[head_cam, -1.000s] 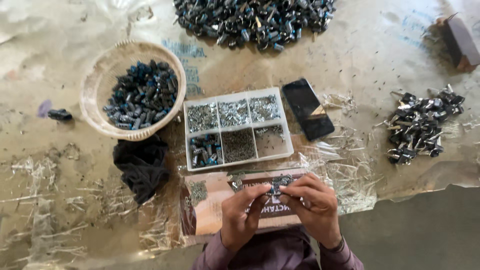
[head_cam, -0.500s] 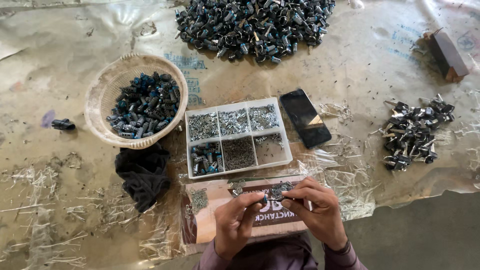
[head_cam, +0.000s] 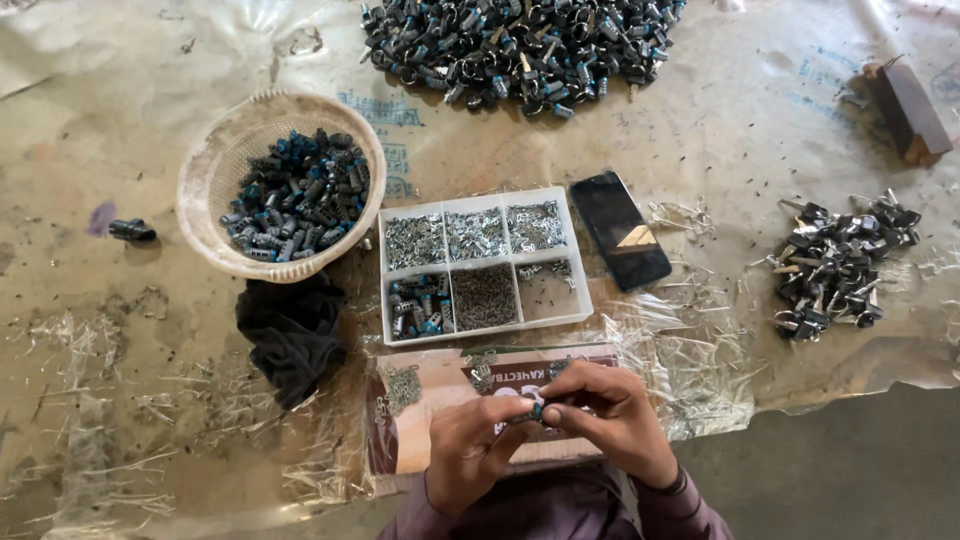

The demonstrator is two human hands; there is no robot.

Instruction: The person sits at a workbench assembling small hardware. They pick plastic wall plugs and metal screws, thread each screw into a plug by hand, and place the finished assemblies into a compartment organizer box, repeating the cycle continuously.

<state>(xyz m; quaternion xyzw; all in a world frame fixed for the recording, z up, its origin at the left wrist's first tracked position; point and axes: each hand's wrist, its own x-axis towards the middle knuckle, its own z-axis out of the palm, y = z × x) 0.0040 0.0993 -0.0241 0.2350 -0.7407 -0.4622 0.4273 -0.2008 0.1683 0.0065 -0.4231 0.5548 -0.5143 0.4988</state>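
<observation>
My left hand (head_cam: 475, 445) and my right hand (head_cam: 610, 415) meet at the bottom middle of the head view, fingertips pinched together on one small dark metal part with a blue end (head_cam: 538, 409). They hover over a brown cardboard sheet (head_cam: 430, 420) that carries a few loose metal clips. Just beyond stands a white compartment tray (head_cam: 575, 300) with small metal springs, pins and blue-tipped parts sorted in its cells.
A round woven basket (head_cam: 205, 190) of blue-and-dark parts sits at the left, a black cloth (head_cam: 290, 335) below it. A large heap of similar parts (head_cam: 520, 40) lies at the top. A black phone (head_cam: 620, 230), a smaller pile of parts (head_cam: 835, 265) and a wooden block (head_cam: 910, 110) lie at the right.
My hands have drawn closer together on the small part, with the left fingers now closed against the right. The camera view has dipped slightly; nothing else on the table moved.
</observation>
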